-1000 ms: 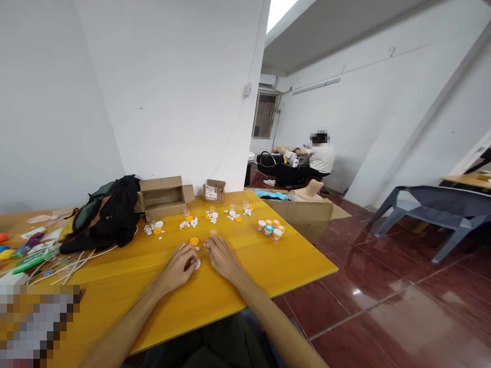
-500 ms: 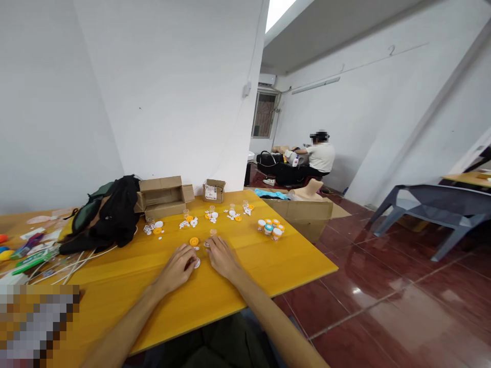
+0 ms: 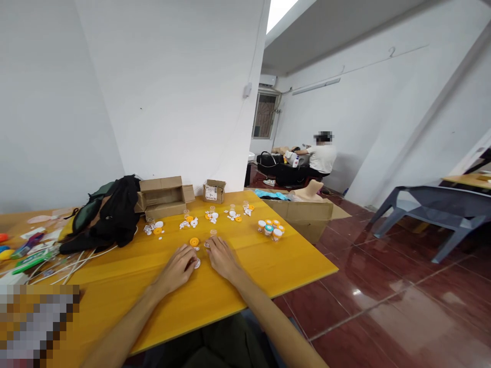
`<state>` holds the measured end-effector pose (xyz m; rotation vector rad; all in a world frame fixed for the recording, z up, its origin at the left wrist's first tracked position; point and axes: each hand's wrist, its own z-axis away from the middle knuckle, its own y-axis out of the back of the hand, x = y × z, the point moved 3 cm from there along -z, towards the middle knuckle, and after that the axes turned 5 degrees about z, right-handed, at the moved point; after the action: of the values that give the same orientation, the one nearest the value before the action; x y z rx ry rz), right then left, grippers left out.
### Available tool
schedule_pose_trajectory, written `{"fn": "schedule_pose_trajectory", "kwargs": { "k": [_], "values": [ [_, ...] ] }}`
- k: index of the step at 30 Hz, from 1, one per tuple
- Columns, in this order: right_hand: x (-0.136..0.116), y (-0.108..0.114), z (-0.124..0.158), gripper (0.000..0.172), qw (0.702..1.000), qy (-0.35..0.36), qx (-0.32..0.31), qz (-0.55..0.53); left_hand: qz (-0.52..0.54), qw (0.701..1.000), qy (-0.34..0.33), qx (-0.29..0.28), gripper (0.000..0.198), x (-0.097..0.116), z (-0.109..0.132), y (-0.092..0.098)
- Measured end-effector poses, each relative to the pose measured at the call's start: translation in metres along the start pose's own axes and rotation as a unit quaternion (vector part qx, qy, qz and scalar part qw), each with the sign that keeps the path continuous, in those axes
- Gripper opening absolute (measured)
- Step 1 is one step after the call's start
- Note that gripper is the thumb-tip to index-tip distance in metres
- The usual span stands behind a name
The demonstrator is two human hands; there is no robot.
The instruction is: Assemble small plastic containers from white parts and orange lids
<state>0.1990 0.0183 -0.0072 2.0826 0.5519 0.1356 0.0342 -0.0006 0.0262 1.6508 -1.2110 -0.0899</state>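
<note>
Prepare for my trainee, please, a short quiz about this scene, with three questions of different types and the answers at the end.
1. True or false: the lidded jars stand between the left hand and the right hand.
2. Multiple choice. The white disc is nearest to: A) the right hand; B) the left hand; C) the lidded jars.
3. Short answer: what colour is the floor under the grey chair?

Key:
1. False; they stand to the right of both hands.
2. B.
3. Dark red.
</note>
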Motion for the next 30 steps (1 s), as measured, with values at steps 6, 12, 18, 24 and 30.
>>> {"fn": "schedule_pose_trajectory", "kwargs": {
  "k": [6,12,18,24,30],
  "values": [
    [-0.0013,-0.0017,0.0001,0.023,1.0,-0.002,0.006,0.007,-0.01,1.0,0.003,-0.006,0.018,-0.0012,-0.0002,-0.0012],
    [-0.001,0.0011,0.0002,0.023,1.0,0.001,0.007,0.001,0.001,1.0,0.005,-0.005,0.018,0.0005,-0.0003,0.0],
    [-0.0002,-0.0024,0.0008,0.024,1.0,0.001,0.009,0.001,0.002,1.0,0.005,-0.005,0.018,0.0002,0.0002,-0.0007],
    [0.0003,-0.0024,0.0006,0.025,1.0,0.005,0.009,-0.003,-0.012,1.0,-0.002,-0.001,0.018,0.0003,0.0004,-0.0017],
    [-0.0007,0.0008,-0.0015,0.029,0.998,0.012,0.041,-0.035,-0.018,1.0,-0.006,0.003,0.018,0.002,0.0002,-0.0007]
  ]
}}
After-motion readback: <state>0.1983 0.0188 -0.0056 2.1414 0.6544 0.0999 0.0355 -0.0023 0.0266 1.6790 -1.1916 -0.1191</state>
